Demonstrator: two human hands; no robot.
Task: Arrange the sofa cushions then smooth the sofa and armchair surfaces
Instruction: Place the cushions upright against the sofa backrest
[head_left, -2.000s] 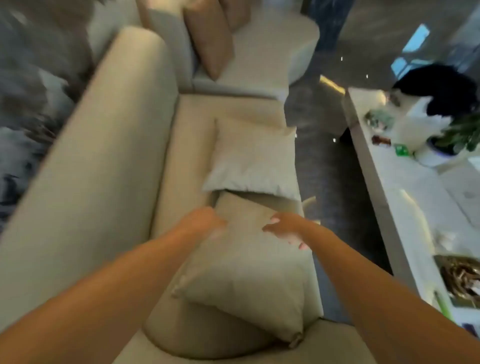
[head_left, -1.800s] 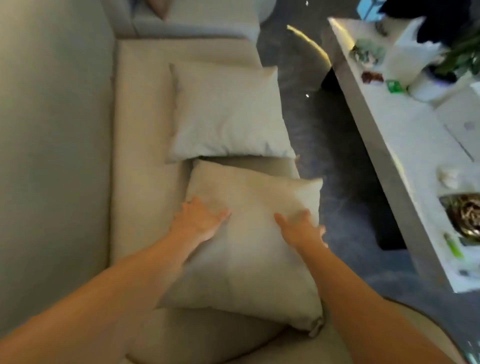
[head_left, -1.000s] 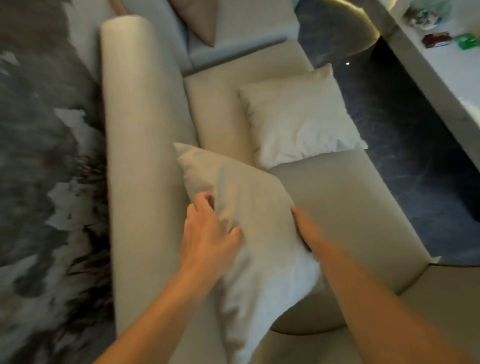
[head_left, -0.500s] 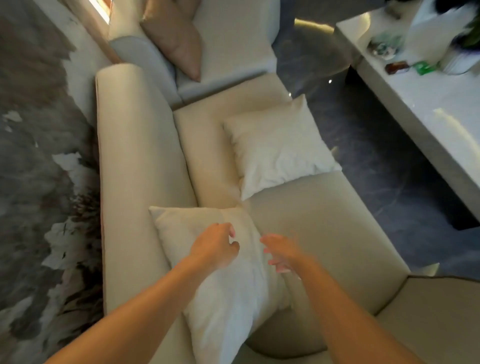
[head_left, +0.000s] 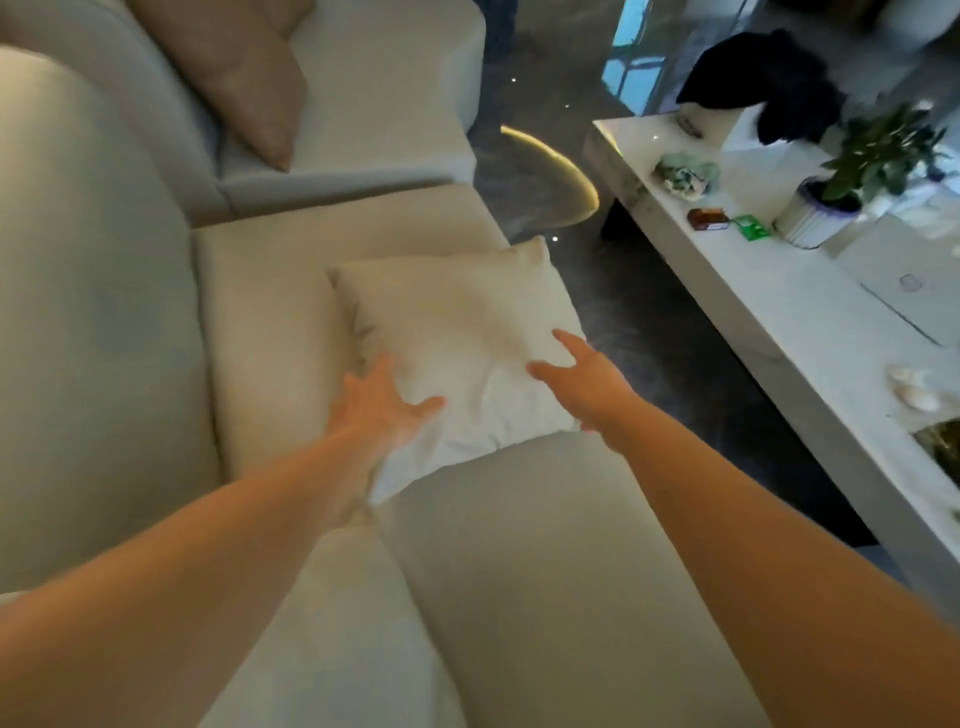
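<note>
A pale square cushion (head_left: 462, 338) lies flat on the beige sofa seat (head_left: 270, 291), near its front edge. My left hand (head_left: 376, 408) is spread open over the cushion's near left corner, fingers apart. My right hand (head_left: 584, 376) hovers open at the cushion's near right edge, thumb and fingers splayed. Neither hand grips it. Part of another pale cushion (head_left: 332, 613) shows under my left forearm, against the sofa backrest (head_left: 88, 312).
A tan cushion (head_left: 244, 78) leans on the grey armchair (head_left: 374, 119) beyond the sofa. A white low table (head_left: 753, 322) stands to the right with a potted plant (head_left: 852, 176), small boxes and a dark cloth. Dark floor runs between sofa and table.
Both hands let go of the first cushion, left leaning against the backrest, and reached forward to the second cushion. The view swung forward along the sofa.
</note>
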